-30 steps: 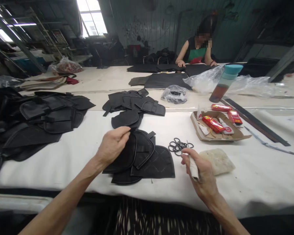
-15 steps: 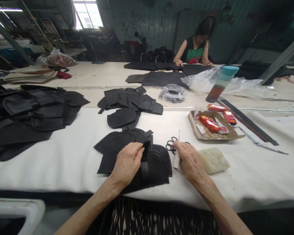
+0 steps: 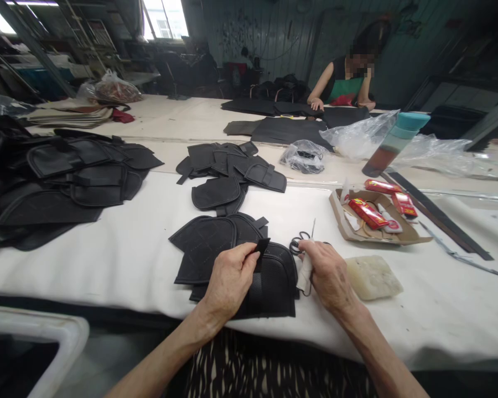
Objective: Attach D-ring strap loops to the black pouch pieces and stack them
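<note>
My left hand pinches the upright end of a black strap between thumb and fingers. That strap belongs to a black padded piece with piped edges, lying at the table's front edge. More black pieces lie under and behind it. My right hand is closed around a thin pointed tool with a white wrapped handle, apparently an awl, its tip pointing away from me. Black-handled scissors lie just beyond that hand, partly hidden. A pale, yellowish block sits right of my right hand.
A cardboard tray holds red boxes and small white tubes. Behind it stand a blue-lidded bottle and plastic bags. Black strips lie at right. Piles of black pieces cover the left. Another person leans on the far table.
The view has swung slightly left, so everything sits further right. The front black piece has turned a little, its lower edge now more level. Both hands keep their holds.
</note>
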The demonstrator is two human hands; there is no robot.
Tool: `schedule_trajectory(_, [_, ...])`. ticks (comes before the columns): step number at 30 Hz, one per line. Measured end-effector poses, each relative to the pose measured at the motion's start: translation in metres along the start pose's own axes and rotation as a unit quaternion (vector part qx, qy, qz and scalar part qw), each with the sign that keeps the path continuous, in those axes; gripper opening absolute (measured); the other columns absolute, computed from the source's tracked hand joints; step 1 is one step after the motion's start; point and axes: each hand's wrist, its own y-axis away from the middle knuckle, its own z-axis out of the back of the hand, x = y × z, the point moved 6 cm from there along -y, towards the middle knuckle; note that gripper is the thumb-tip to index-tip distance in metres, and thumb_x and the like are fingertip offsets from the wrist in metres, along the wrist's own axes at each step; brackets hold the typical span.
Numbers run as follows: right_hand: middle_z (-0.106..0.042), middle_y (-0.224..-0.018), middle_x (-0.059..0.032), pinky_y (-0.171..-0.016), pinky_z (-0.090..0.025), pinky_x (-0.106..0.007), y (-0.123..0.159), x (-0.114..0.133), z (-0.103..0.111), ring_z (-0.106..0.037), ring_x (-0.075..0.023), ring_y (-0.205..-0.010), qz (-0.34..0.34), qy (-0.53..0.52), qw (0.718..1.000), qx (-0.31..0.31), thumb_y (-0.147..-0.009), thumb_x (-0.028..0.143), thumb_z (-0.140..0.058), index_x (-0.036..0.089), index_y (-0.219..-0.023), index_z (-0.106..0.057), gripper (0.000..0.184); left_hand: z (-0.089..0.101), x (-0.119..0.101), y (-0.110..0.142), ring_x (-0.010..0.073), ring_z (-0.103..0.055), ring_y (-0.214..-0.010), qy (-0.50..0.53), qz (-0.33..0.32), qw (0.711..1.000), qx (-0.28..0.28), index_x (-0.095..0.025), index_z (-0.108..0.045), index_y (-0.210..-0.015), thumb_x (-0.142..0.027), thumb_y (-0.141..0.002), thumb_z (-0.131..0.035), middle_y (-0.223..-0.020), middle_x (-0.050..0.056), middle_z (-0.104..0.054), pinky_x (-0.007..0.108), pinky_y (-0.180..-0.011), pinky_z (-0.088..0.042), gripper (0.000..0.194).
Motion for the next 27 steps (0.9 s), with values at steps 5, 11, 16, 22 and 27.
schedule_trajectory(5, [-0.058, -0.069, -0.0055, -0.064, -0.033, -0.03, -0.006, 0.016, -0.005, -0.049, -0.0211, -0.069, 0.05, 0.041, 0.998, 0.022, -0.085, 0.002, -0.044, 0.017, -0.08, -0.06, 0.022, -0.005, 0.006, 0.0, 0.0141, -0.06, -0.064, 0.026, 0.022, 0.999, 0.02, -0.018, -0.066, -0.084, -0.024, -0.086, -0.047, -0.075, 0.002, -0.068, 0.023, -0.059, -0.042, 0.021])
schedule_trajectory(11, [-0.056, -0.066, -0.007, -0.06, -0.031, -0.031, -0.008, 0.019, -0.008, -0.046, -0.0215, -0.065, 0.064, 0.056, 0.996, 0.019, -0.084, 0.002, -0.045, 0.017, -0.077, -0.061, 0.023, -0.006, 0.008, 0.002, 0.0125, -0.057, -0.057, 0.039, 0.033, 0.998, 0.031, -0.018, -0.064, -0.077, -0.026, -0.085, -0.046, -0.066, 0.0, -0.063, 0.022, -0.057, -0.042, 0.021])
schedule_trajectory(16, [-0.058, -0.066, -0.0041, -0.06, -0.038, -0.028, -0.002, 0.005, 0.005, -0.053, -0.019, -0.065, 0.003, -0.006, 1.0, -0.028, -0.087, 0.007, -0.042, 0.017, -0.084, -0.059, 0.02, -0.005, 0.01, 0.003, 0.0108, -0.051, -0.043, 0.098, 0.07, 0.992, 0.04, -0.018, -0.06, -0.068, -0.03, -0.084, -0.048, -0.048, -0.003, -0.054, 0.021, -0.049, -0.04, 0.023])
schedule_trajectory(22, [-0.062, -0.069, 0.0022, -0.053, -0.046, -0.022, 0.002, -0.003, 0.022, -0.059, -0.0125, -0.057, -0.139, -0.165, 0.97, -0.108, -0.088, 0.021, -0.051, 0.021, -0.091, -0.052, 0.003, -0.015, 0.019, 0.001, 0.0149, -0.061, -0.049, 0.286, 0.168, 0.941, 0.065, -0.014, -0.062, -0.079, -0.028, -0.079, -0.053, -0.056, 0.001, -0.062, 0.021, -0.043, -0.044, 0.016])
schedule_trajectory(27, [-0.064, -0.074, 0.0005, -0.056, -0.048, -0.023, -0.011, 0.009, 0.021, -0.061, -0.0138, -0.063, -0.182, -0.288, 0.93, -0.14, -0.083, 0.021, -0.058, 0.022, -0.087, -0.055, 0.005, -0.015, 0.018, 0.001, 0.0157, -0.063, -0.052, 0.319, 0.18, 0.929, 0.06, -0.013, -0.061, -0.077, -0.024, -0.077, -0.055, -0.054, 0.001, -0.061, 0.021, -0.045, -0.046, 0.013])
